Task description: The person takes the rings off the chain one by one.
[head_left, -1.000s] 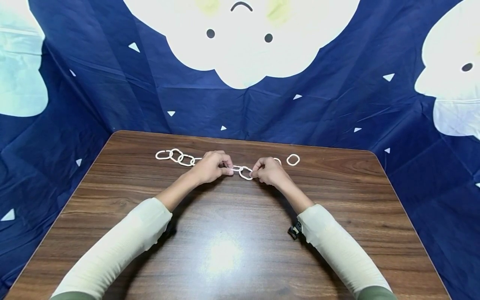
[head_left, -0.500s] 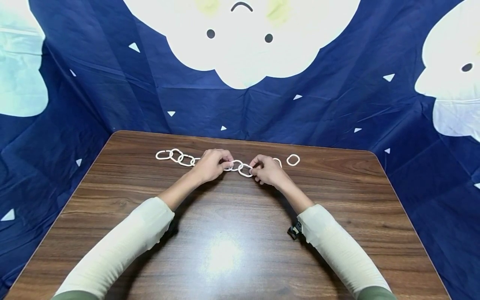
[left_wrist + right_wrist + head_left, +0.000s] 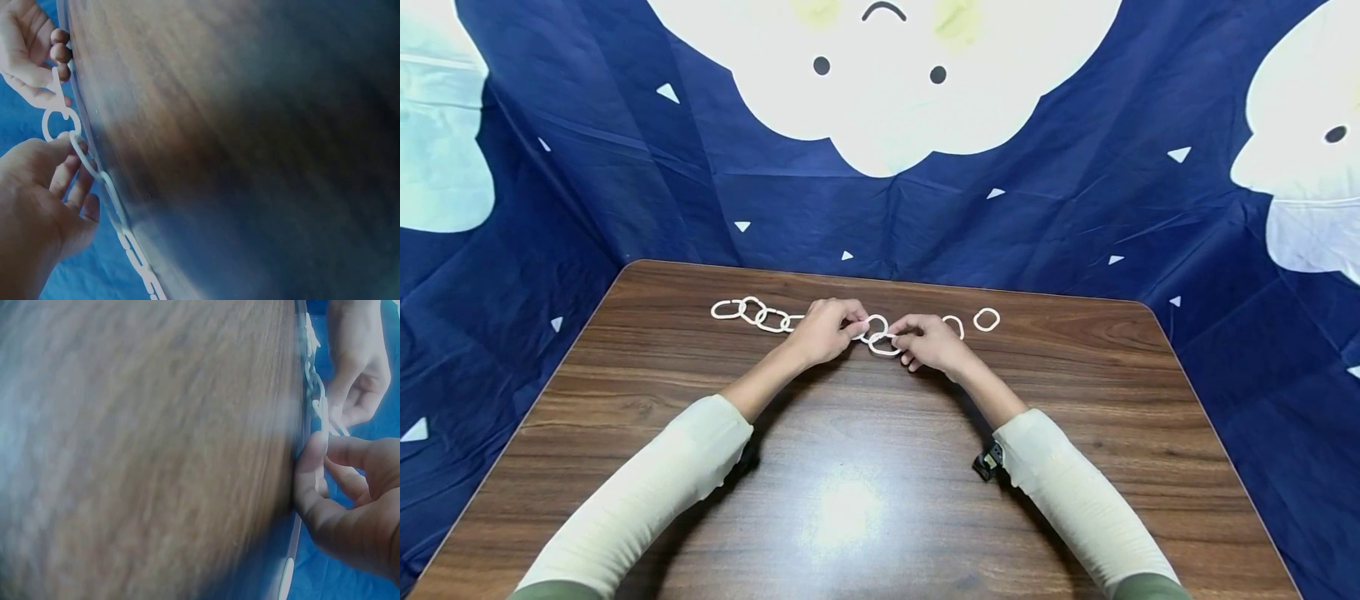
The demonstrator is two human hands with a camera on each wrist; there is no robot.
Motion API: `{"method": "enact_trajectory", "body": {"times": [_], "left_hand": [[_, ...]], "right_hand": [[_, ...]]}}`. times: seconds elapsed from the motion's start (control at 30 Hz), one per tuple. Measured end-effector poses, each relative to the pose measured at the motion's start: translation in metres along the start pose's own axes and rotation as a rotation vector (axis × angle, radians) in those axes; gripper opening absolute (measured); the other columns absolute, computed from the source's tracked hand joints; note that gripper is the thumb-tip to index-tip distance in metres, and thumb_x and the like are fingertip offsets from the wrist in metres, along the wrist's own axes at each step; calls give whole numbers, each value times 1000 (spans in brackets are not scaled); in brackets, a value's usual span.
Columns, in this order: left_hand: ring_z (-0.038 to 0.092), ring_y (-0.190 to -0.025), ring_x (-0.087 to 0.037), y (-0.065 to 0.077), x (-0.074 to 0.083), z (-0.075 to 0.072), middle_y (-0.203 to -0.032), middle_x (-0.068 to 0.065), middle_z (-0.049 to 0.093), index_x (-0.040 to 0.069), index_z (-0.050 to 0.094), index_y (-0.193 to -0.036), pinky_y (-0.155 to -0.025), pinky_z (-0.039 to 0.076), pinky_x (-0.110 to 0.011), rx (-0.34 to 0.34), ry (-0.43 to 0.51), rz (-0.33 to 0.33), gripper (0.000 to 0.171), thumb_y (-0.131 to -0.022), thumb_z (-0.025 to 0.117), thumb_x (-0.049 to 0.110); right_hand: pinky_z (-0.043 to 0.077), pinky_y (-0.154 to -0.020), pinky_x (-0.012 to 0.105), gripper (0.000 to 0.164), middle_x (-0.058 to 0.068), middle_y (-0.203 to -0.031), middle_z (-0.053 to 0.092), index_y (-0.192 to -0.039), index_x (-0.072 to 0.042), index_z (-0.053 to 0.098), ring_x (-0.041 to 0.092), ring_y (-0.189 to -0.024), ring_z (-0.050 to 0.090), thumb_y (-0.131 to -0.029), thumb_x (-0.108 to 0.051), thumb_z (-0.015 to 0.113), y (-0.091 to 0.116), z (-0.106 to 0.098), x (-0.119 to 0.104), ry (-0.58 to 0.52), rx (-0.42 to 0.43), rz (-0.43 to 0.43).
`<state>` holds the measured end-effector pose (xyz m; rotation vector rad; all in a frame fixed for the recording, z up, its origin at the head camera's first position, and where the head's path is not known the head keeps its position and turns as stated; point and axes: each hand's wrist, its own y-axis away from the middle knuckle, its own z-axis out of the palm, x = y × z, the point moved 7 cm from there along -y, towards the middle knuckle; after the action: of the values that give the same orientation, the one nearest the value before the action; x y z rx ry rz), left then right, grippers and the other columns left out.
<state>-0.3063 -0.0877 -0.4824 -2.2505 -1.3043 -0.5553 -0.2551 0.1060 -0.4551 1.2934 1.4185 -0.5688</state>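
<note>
A white plastic chain of oval links runs along the far part of the table, its left end lying flat. My left hand pinches one link near the chain's right end; the palm hides several links behind it. To its right, a raised link loops through the end link. My right hand holds that end link between thumb and forefinger. The left wrist view shows the end link standing on edge by the right fingertips, and the right wrist view shows my right thumb and finger on it.
Two loose white links lie past my right hand: one partly behind it, another farther right. The brown wooden table ends at a far edge just behind the chain. A blue cloth with clouds hangs beyond.
The end link has shifted slightly left and turned to lie flatter. The link beside it has risen and tilted into view. My right fingers have moved left, the forefinger straighter.
</note>
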Motion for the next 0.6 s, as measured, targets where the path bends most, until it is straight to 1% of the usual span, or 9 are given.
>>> {"method": "enact_trajectory", "body": {"times": [0.2, 0.23, 0.3, 0.33, 0.47, 0.53, 0.57, 0.6], "left_hand": [[70, -103, -19, -1, -5, 4, -102, 9, 85, 23, 81, -109, -99, 55, -44, -26, 12, -46, 12, -108, 78, 35], [69, -102, -19, -1, -4, 4, -101, 9, 85, 23, 81, -109, -99, 54, -44, -27, 16, -53, 13, -108, 78, 35], [71, -101, -20, 0, 0, 2, -101, 7, 85, 21, 81, -109, -98, 55, -43, -28, 33, -45, 14, -108, 78, 35], [72, -99, -21, 1, 3, 0, -100, 5, 85, 19, 81, -109, -97, 56, -43, -28, 43, -49, 13, -108, 78, 32], [78, -98, -24, 10, 29, -15, -100, -4, 86, 12, 82, -108, -97, 61, -45, -51, 109, -71, 13, -108, 76, 23], [79, -98, -25, 13, 39, -22, -101, -6, 85, 10, 82, -107, -97, 62, -46, -66, 134, -97, 11, -107, 76, 19], [78, -98, -25, 15, 43, -25, -100, -6, 85, 10, 82, -106, -98, 62, -46, -75, 145, -106, 11, -107, 76, 19], [78, -97, -24, 14, 40, -23, -99, -6, 85, 11, 83, -105, -96, 62, -44, -73, 143, -106, 9, -106, 76, 18]], "right_hand": [[62, -62, 23, 26, 2, -87, 69, -133, 8, 70, 12, -70, 67, -109, 1, 64, 0, 6, 0, -124, -44, 29], [62, -63, 23, 26, 2, -86, 69, -134, 8, 69, 12, -69, 68, -109, 1, 64, 0, 6, 1, -140, -49, 32], [62, -63, 23, 26, 2, -86, 68, -134, 9, 69, 12, -69, 68, -109, 2, 64, -1, 8, 1, -173, -56, 44], [62, -64, 23, 26, 3, -87, 68, -133, 9, 68, 12, -70, 68, -109, 2, 64, -2, 8, 1, -188, -59, 48], [62, -66, 23, 24, 5, -92, 66, -132, 9, 68, 12, -72, 68, -109, 3, 63, -2, 10, 2, -233, -75, 62], [61, -65, 22, 24, 5, -92, 65, -131, 9, 68, 13, -73, 67, -109, 4, 63, -2, 11, 3, -243, -85, 63], [61, -65, 22, 23, 4, -92, 65, -131, 8, 68, 12, -73, 67, -109, 4, 63, -2, 12, 3, -245, -91, 62], [60, -65, 22, 23, 4, -91, 65, -131, 8, 68, 12, -73, 67, -109, 5, 63, -2, 13, 3, -247, -97, 61]]}}
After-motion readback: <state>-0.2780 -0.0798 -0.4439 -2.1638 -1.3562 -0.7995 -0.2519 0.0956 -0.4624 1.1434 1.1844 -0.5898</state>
